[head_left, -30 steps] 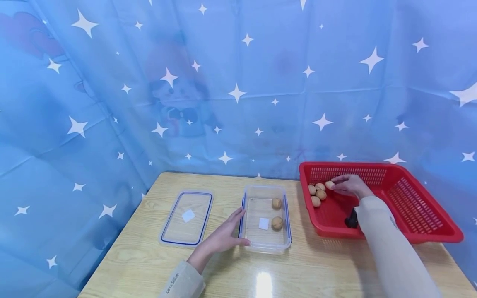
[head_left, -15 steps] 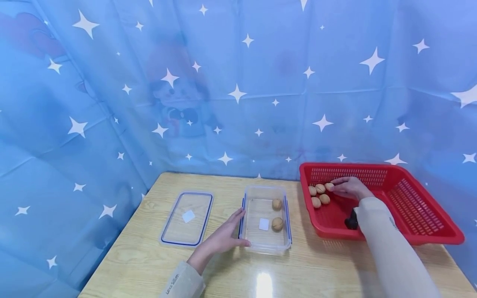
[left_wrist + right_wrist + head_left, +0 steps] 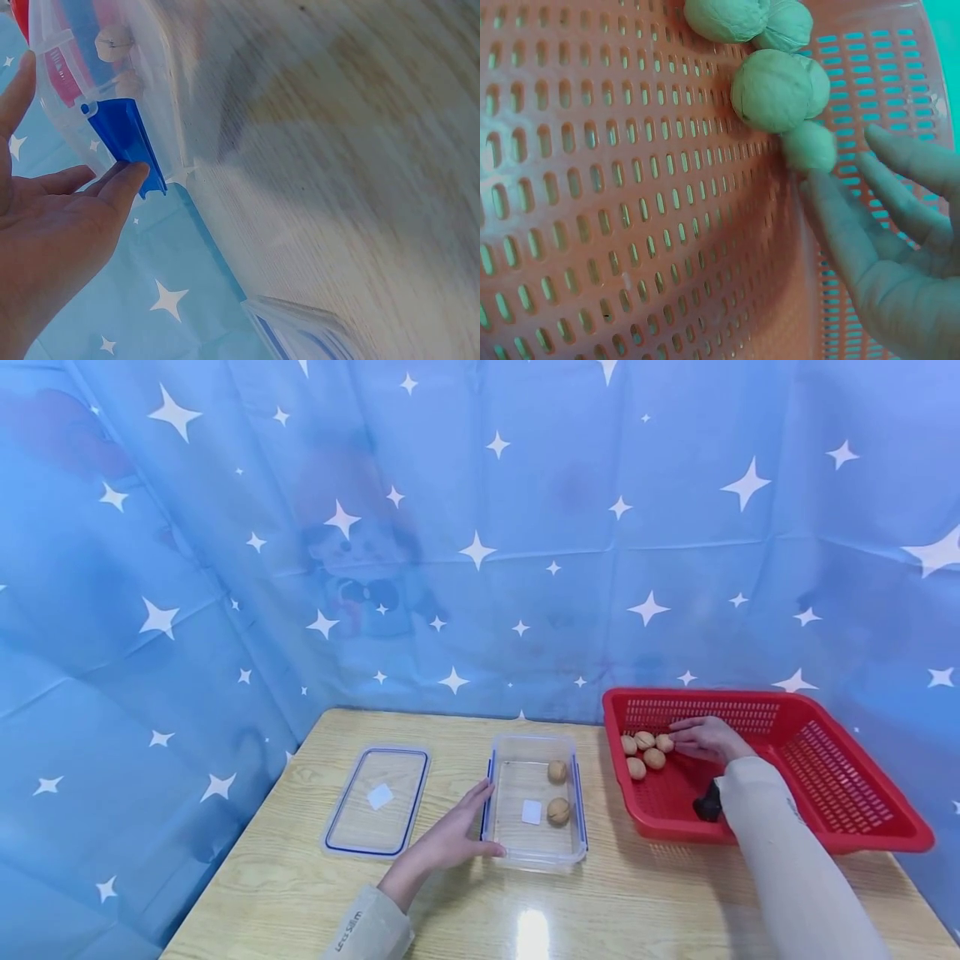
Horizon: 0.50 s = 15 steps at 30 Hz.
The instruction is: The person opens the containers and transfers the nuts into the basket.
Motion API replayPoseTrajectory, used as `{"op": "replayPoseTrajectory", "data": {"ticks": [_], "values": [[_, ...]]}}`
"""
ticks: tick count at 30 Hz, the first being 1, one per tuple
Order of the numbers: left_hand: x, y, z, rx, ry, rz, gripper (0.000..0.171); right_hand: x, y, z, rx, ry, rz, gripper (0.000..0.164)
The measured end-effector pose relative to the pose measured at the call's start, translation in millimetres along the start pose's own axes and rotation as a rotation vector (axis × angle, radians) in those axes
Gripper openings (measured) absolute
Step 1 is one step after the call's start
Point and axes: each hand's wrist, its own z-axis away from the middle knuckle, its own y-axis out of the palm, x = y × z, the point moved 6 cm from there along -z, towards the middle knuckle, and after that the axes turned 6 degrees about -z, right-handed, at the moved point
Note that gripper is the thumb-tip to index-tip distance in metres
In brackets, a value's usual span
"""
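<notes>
My left hand rests at the left side of a clear plastic food box. Its fingertips touch the box's blue latch, and the thumb reaches the near corner. Two walnuts, a front one and a back one, lie inside beside a white square. Inside the red basket, my right hand has its fingers spread apart. A thumb tip is right at one walnut, the closest of several walnuts clustered in the basket's left end.
The box's flat lid, blue-edged with a white square, lies on the wooden table to the left. A blue star-patterned curtain hangs behind and along the left. The basket's raised walls surround the right hand.
The walnut at my right fingertips has come down beside the others, and the fingers have drawn slightly off it. Another walnut rolled a little toward me. The left hand stays put.
</notes>
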Motion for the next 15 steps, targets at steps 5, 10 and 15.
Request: {"op": "replayPoseTrajectory", "data": {"ticks": [5,10,15], "values": [[0.2,0.2,-0.2,0.0,0.0,0.003,0.095,3,-1,4,0.024,0.001,-0.066,0.054],[0.3,0.6,-0.6,-0.002,0.01,0.006,0.095,9,0,8,0.06,-0.034,-0.085,0.053],[-0.7,0.0,0.0,-0.005,0.023,-0.003,0.097,17,1,11,0.035,-0.066,-0.094,0.055]]}}
